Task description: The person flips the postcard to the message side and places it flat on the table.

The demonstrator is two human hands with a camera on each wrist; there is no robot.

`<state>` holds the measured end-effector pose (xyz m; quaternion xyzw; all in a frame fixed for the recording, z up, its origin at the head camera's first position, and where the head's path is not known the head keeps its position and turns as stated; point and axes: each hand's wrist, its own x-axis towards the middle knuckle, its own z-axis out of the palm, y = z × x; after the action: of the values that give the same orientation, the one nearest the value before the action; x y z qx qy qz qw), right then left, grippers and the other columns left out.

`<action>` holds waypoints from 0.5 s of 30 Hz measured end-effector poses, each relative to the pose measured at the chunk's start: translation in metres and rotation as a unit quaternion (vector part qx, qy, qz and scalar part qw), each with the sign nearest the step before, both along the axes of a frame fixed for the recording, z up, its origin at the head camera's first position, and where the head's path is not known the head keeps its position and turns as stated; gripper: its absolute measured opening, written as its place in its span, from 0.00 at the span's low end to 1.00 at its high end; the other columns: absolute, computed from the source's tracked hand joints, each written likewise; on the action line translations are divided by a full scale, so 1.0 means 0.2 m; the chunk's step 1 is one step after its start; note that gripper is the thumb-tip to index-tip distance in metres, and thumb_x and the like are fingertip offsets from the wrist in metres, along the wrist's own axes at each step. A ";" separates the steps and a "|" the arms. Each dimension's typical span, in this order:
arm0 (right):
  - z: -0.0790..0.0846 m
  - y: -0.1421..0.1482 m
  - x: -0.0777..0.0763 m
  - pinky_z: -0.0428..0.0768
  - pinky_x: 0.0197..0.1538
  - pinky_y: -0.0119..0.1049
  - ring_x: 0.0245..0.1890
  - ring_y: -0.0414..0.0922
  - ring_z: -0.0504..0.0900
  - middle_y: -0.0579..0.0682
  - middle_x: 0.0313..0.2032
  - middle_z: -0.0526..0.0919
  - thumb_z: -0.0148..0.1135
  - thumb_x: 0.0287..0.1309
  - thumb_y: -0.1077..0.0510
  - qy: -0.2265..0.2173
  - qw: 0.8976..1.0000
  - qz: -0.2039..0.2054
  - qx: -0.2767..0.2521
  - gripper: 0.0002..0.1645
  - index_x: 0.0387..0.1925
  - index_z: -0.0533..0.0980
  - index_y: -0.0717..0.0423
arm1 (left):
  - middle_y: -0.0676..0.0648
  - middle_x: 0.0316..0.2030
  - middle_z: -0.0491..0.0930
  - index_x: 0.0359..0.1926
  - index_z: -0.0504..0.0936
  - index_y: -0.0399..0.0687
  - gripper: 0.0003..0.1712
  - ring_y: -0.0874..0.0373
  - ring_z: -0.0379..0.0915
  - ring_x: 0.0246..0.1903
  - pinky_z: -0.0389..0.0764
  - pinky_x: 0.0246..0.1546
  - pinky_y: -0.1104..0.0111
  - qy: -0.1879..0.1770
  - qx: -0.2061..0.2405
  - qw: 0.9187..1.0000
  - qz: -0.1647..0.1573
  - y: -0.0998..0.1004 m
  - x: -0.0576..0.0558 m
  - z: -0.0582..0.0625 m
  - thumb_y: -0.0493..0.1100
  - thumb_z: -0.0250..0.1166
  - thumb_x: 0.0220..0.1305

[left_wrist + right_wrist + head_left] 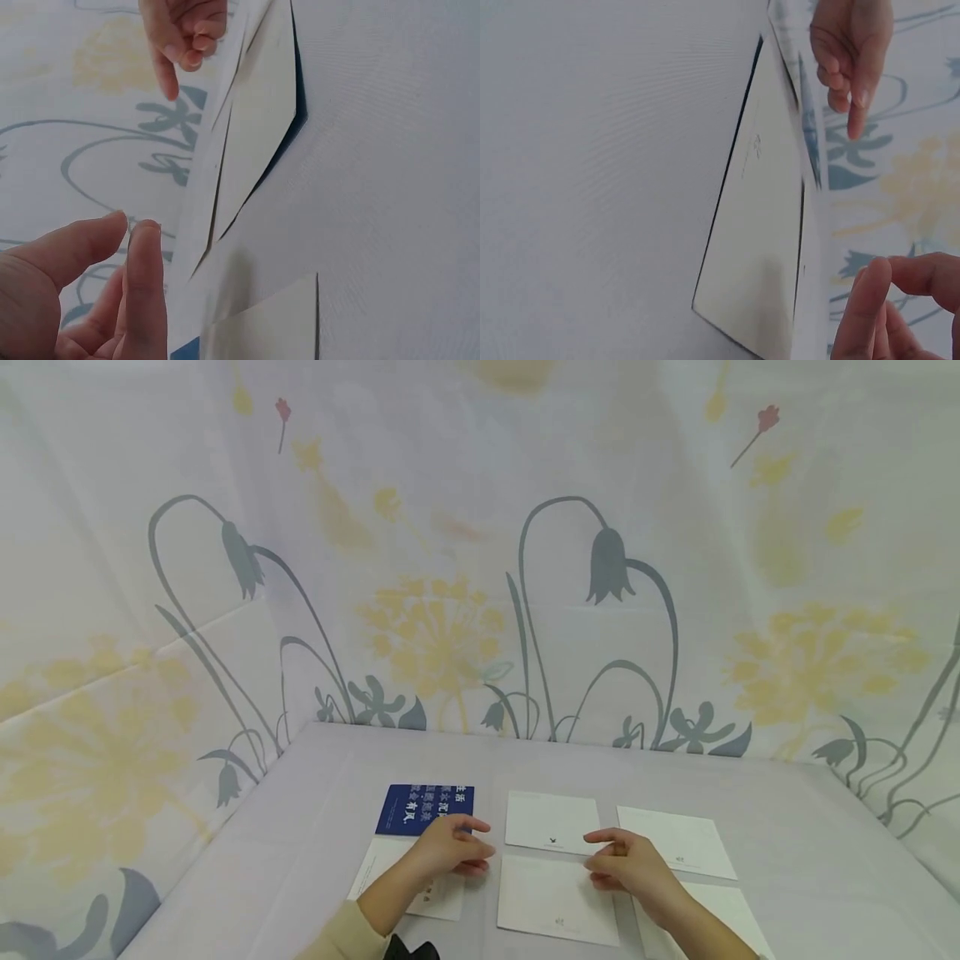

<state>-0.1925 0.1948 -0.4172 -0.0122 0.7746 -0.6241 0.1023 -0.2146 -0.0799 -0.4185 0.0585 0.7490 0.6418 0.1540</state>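
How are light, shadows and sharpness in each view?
Head: soft, even light, small print on the blue card too fine to read; left wrist: a blurry shadow crosses the tabletop onto the lower white card; right wrist: a soft shadow on the foreground white card, faint ripples across the tabletop.

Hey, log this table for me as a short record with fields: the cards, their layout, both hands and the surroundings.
Cards: six, a blue card with white characters and five white cards
Layout: three columns of two, blue one at far left
Left hand: raised by the left column, holding nothing
Right hand: raised by the middle and right columns, holding nothing
Table: pale covering
Backdrop: white, printed with grey and yellow flowers
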 end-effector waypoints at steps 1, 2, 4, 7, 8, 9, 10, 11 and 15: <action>0.00 -0.01 0.00 0.82 0.34 0.38 0.27 0.45 0.80 0.51 0.27 0.77 0.62 0.50 0.68 0.001 1.000 -0.003 -0.001 0.28 0.53 0.67 0.75 | 0.44 0.30 0.81 0.51 0.73 0.30 0.23 0.55 0.80 0.27 0.82 0.29 0.66 0.000 -0.001 1.000 0.002 -0.01 0.00 0.00 0.31 0.66 0.53; 0.01 -0.02 -0.01 0.82 0.33 0.38 0.27 0.46 0.80 0.51 0.27 0.77 0.62 0.50 0.68 0.002 1.000 -0.006 -0.001 0.27 0.53 0.67 0.75 | 0.44 0.30 0.81 0.52 0.73 0.30 0.23 0.55 0.80 0.27 0.82 0.29 0.66 0.002 -0.002 1.000 0.004 -0.01 0.00 0.00 0.32 0.66 0.54; 0.01 -0.04 -0.01 0.82 0.33 0.38 0.27 0.46 0.80 0.52 0.27 0.77 0.63 0.50 0.68 0.002 1.000 -0.012 0.000 0.27 0.53 0.68 0.74 | 0.44 0.30 0.81 0.52 0.73 0.30 0.24 0.54 0.80 0.27 0.82 0.30 0.65 0.006 -0.004 1.000 0.005 -0.03 -0.01 0.01 0.32 0.67 0.54; 0.01 -0.06 -0.02 0.82 0.33 0.38 0.26 0.46 0.80 0.52 0.27 0.77 0.63 0.49 0.68 0.001 1.000 -0.019 0.004 0.27 0.52 0.69 0.74 | 0.44 0.31 0.81 0.53 0.72 0.30 0.25 0.54 0.80 0.28 0.82 0.31 0.64 0.010 -0.009 1.000 0.004 -0.05 -0.01 0.01 0.33 0.67 0.54; 0.01 -0.07 -0.02 0.82 0.33 0.38 0.26 0.46 0.80 0.52 0.27 0.77 0.64 0.49 0.68 0.002 1.000 -0.020 0.004 0.27 0.52 0.69 0.73 | 0.44 0.31 0.81 0.53 0.72 0.30 0.25 0.53 0.80 0.28 0.82 0.31 0.64 0.012 -0.010 1.000 0.004 -0.06 -0.01 0.01 0.34 0.67 0.54; 0.02 -0.07 -0.03 0.82 0.33 0.38 0.26 0.46 0.80 0.52 0.27 0.77 0.64 0.49 0.68 0.003 1.000 -0.021 0.003 0.27 0.52 0.69 0.73 | 0.44 0.31 0.81 0.53 0.72 0.30 0.25 0.53 0.80 0.28 0.82 0.31 0.64 0.013 -0.010 1.000 0.004 -0.06 -0.02 0.01 0.34 0.67 0.54; 0.02 -0.08 -0.03 0.82 0.33 0.38 0.26 0.45 0.80 0.52 0.27 0.77 0.64 0.49 0.68 0.005 1.000 -0.020 0.003 0.27 0.52 0.69 0.73 | 0.44 0.32 0.81 0.53 0.72 0.30 0.25 0.53 0.80 0.29 0.82 0.31 0.64 0.014 -0.011 1.000 0.004 -0.07 -0.02 0.01 0.34 0.67 0.55; 0.02 -0.09 -0.04 0.82 0.33 0.38 0.26 0.46 0.80 0.52 0.27 0.77 0.64 0.49 0.68 0.006 1.000 -0.018 0.000 0.27 0.52 0.69 0.74 | 0.44 0.32 0.81 0.53 0.72 0.30 0.25 0.53 0.80 0.29 0.82 0.31 0.64 0.016 -0.011 1.000 0.005 -0.08 -0.02 0.01 0.34 0.67 0.55; 0.03 -0.13 -0.06 0.82 0.34 0.38 0.26 0.46 0.80 0.52 0.27 0.77 0.64 0.48 0.68 0.014 1.000 -0.013 -0.005 0.27 0.51 0.69 0.73 | 0.44 0.33 0.81 0.54 0.72 0.31 0.25 0.53 0.80 0.29 0.82 0.31 0.65 0.017 -0.014 1.000 0.007 -0.12 -0.04 0.01 0.36 0.67 0.55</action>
<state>-0.2040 0.1687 -0.4111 -0.0109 0.7725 -0.6294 0.0833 -0.2229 -0.1040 -0.4161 0.0617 0.7609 0.6312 0.1373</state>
